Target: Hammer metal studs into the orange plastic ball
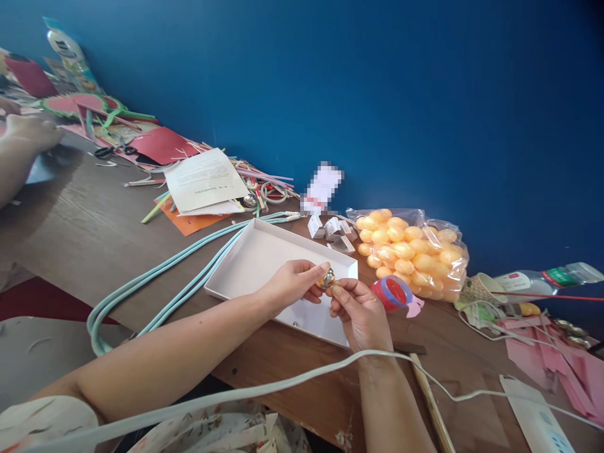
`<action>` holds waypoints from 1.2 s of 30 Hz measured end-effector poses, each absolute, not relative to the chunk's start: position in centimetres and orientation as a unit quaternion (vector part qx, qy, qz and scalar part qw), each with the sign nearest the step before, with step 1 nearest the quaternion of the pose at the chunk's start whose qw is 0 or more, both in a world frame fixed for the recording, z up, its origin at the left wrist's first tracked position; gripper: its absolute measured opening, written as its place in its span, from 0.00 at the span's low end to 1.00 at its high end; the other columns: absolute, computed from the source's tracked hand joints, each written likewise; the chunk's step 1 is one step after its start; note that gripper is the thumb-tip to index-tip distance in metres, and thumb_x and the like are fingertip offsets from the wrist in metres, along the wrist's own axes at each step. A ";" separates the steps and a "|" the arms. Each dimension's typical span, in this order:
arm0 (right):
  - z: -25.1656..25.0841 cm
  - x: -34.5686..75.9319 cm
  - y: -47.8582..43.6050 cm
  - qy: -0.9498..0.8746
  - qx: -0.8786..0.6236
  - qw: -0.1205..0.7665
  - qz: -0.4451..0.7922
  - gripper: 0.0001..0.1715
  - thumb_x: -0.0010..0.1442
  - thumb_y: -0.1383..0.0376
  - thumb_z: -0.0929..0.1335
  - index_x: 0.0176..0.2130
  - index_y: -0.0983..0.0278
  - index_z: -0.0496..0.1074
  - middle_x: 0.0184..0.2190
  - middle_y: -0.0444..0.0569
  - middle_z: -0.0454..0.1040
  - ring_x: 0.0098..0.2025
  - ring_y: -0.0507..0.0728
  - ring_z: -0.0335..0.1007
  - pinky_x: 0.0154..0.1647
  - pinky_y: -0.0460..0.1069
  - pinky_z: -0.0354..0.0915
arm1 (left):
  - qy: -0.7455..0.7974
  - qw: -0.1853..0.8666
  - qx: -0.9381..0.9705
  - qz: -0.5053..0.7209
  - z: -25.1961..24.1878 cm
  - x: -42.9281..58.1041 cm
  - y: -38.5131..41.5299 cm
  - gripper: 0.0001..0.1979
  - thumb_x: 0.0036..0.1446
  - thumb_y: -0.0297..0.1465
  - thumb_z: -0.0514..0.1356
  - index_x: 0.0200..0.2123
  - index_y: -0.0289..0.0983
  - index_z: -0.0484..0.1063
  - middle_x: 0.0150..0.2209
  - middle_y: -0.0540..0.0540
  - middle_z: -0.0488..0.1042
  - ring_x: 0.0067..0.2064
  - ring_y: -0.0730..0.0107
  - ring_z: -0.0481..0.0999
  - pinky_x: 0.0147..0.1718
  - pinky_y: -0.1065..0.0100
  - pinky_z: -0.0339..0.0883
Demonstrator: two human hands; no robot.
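Note:
Over the white box lid [236, 277], my left hand [299, 280] pinches a small shiny gold-silver bell [326, 277] between thumb and fingers. My right hand [356, 308] is closed too, its thumb and fingertips pressed together at the bell's lower right edge. What those right fingertips grip is too small to make out. Inside the lid lies a tiny round metal bead [296, 324]. Just right of my right hand is a red cup-like roll with a blue rim [394, 292].
A clear bag of orange balls [410, 248] stands against the wall. Pale blue cords [189, 251] curve left of the lid. A white cable [283, 384] crosses before my forearms. Paper [205, 179], scissors [116, 150] and another person's hand [35, 132] are on the left.

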State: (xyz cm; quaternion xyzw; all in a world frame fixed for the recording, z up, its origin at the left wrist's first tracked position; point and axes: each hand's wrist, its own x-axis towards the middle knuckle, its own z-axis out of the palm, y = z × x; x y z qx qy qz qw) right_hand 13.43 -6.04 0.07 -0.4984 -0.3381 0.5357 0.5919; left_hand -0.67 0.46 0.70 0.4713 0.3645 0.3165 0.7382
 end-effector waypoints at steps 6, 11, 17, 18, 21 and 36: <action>0.0 13.5 -6.0 -0.338 -0.502 0.591 0.533 0.10 0.49 0.64 0.75 0.31 0.64 0.73 0.25 0.44 0.77 0.20 0.46 0.65 0.21 0.41 0.64 | 0.364 0.728 0.485 0.320 0.6 -0.7 0.4 0.25 0.47 0.52 0.61 0.30 0.32 0.70 0.26 0.45 0.74 0.26 0.74 0.71 0.29 0.68 0.70; 0.3 13.3 -6.0 -0.344 -0.504 0.590 0.528 0.10 0.49 0.64 0.75 0.31 0.64 0.72 0.23 0.42 0.76 0.20 0.47 0.66 0.20 0.42 0.65 | 0.368 0.721 0.490 0.323 1.0 -0.6 0.3 0.25 0.47 0.51 0.61 0.29 0.32 0.69 0.25 0.45 0.73 0.26 0.74 0.71 0.28 0.69 0.70; 0.2 13.4 -6.1 -0.369 -0.521 0.583 0.503 0.11 0.49 0.63 0.75 0.30 0.64 0.71 0.21 0.42 0.74 0.20 0.48 0.65 0.18 0.43 0.63 | 0.365 0.714 0.502 0.324 1.1 -0.6 0.1 0.25 0.48 0.51 0.61 0.28 0.32 0.69 0.24 0.46 0.73 0.25 0.74 0.71 0.27 0.69 0.70; 0.2 13.4 -6.1 -0.372 -0.523 0.582 0.500 0.11 0.49 0.62 0.75 0.30 0.64 0.71 0.22 0.43 0.75 0.20 0.48 0.65 0.18 0.43 0.63 | 0.365 0.712 0.504 0.324 1.1 -0.7 0.1 0.24 0.48 0.51 0.61 0.28 0.32 0.69 0.24 0.45 0.73 0.25 0.74 0.71 0.27 0.69 0.70; 0.1 13.4 -6.0 -0.378 -0.523 0.579 0.498 0.11 0.50 0.62 0.75 0.30 0.64 0.70 0.24 0.44 0.76 0.19 0.47 0.64 0.18 0.43 0.61 | 0.368 0.706 0.510 0.326 1.1 -0.7 0.1 0.24 0.49 0.51 0.60 0.28 0.32 0.69 0.24 0.45 0.73 0.25 0.74 0.70 0.27 0.69 0.71; -0.1 13.0 -6.0 -0.399 -0.510 0.596 0.476 0.13 0.54 0.58 0.72 0.32 0.63 0.67 0.21 0.39 0.71 0.17 0.45 0.60 0.15 0.41 0.57 | 0.353 0.799 0.402 0.275 0.6 -0.4 0.4 0.26 0.47 0.51 0.62 0.30 0.30 0.70 0.27 0.44 0.73 0.24 0.76 0.69 0.27 0.70 0.71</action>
